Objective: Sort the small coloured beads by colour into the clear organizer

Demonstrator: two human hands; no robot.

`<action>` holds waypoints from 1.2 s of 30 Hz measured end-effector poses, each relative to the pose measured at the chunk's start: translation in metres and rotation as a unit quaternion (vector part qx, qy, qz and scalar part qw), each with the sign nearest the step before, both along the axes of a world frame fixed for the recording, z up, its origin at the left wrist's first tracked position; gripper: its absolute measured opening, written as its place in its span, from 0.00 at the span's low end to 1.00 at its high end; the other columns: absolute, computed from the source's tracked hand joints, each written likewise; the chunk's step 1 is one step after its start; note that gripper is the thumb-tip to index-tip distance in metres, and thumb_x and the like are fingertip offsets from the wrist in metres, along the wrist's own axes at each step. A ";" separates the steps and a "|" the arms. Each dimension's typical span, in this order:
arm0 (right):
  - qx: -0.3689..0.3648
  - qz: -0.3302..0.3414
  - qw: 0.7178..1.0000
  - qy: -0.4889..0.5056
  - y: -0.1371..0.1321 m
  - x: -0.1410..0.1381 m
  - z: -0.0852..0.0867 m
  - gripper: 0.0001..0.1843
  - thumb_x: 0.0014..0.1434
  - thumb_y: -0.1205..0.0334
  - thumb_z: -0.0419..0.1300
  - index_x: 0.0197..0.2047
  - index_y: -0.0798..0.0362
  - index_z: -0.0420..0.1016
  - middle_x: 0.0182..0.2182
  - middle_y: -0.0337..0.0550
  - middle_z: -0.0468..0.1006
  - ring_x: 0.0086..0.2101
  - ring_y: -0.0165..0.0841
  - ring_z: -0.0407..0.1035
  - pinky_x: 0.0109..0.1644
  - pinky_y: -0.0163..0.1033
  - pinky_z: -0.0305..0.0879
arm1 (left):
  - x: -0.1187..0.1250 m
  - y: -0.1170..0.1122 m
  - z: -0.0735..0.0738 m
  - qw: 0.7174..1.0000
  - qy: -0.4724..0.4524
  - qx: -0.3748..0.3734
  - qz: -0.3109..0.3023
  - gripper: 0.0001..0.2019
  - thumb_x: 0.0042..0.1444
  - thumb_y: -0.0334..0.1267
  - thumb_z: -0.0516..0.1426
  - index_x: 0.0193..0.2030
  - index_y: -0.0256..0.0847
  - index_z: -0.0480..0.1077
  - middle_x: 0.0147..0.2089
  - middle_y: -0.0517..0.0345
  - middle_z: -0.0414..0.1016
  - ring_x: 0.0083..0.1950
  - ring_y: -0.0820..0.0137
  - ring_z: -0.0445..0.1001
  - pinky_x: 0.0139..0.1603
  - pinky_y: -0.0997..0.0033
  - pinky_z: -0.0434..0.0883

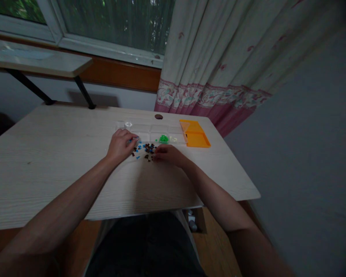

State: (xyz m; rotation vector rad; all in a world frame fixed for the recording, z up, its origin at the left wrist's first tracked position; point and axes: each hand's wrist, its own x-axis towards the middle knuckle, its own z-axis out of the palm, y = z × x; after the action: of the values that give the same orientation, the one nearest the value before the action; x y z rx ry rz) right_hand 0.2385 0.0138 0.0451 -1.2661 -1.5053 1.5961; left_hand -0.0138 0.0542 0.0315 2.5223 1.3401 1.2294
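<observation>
Small loose blue and dark brown plastic pieces (pixel 149 148) lie in a scattered pile on the table between my two hands. My left hand (pixel 121 144) is closed at the left of the pile, over the near edge of a clear compartment tray (pixel 144 129); bits of blue show between its thumb and fingers. At the pile's right side, my right hand (pixel 168 154) has its fingers curled together low over the dark pieces; what they pinch, if anything, is hidden. Bright green pieces (pixel 163 139) sit heaped in one compartment of the tray, just behind my right hand.
An orange open case (pixel 198 139) stands at the tray's right end. The pale wooden table (pixel 60 165) has a round cable hole (pixel 158 116) at its back. A raised shelf (pixel 54 63) on black legs is at the back left. A curtain (pixel 207 73) hangs behind.
</observation>
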 end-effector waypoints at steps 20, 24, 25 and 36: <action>-0.001 -0.191 0.967 0.169 0.011 -0.002 -0.012 0.19 0.47 0.48 0.71 0.34 0.50 0.72 0.31 0.39 0.81 0.32 0.31 0.77 0.37 0.37 0.74 | -0.005 0.007 -0.007 0.996 0.030 -0.012 0.079 0.16 0.65 0.45 0.53 0.40 0.41 0.80 0.37 0.50 0.75 0.43 0.59 0.69 0.48 0.56 0.66; 0.007 -0.184 0.967 0.179 0.008 -0.006 -0.011 0.22 0.44 0.47 0.72 0.34 0.50 0.70 0.30 0.38 0.81 0.31 0.31 0.77 0.35 0.36 0.75 | -0.006 0.009 -0.008 0.996 0.030 -0.012 0.084 0.16 0.65 0.45 0.53 0.40 0.40 0.80 0.36 0.50 0.75 0.42 0.59 0.68 0.47 0.56 0.66; 0.010 -0.181 0.967 0.181 0.007 -0.007 -0.010 0.22 0.44 0.46 0.73 0.34 0.50 0.70 0.31 0.38 0.81 0.32 0.32 0.78 0.35 0.36 0.75 | -0.005 0.008 -0.007 0.996 0.028 -0.011 0.078 0.16 0.65 0.45 0.53 0.40 0.40 0.80 0.36 0.50 0.75 0.42 0.59 0.68 0.47 0.56 0.66; 0.079 -0.144 0.985 0.061 -0.008 -0.019 -0.003 0.19 0.50 0.43 0.68 0.30 0.49 0.71 0.17 0.30 0.68 0.17 0.24 0.60 0.19 0.31 0.55 | 0.024 -0.028 0.011 0.992 0.065 0.018 -0.104 0.14 0.65 0.47 0.57 0.51 0.46 0.77 0.41 0.52 0.75 0.46 0.61 0.69 0.49 0.58 0.66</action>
State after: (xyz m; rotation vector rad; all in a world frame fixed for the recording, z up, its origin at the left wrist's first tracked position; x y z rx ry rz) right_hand 0.2191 0.0061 0.0418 -1.2119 -1.2810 1.3165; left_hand 0.0101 0.0258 0.0424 2.7263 1.0488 1.0768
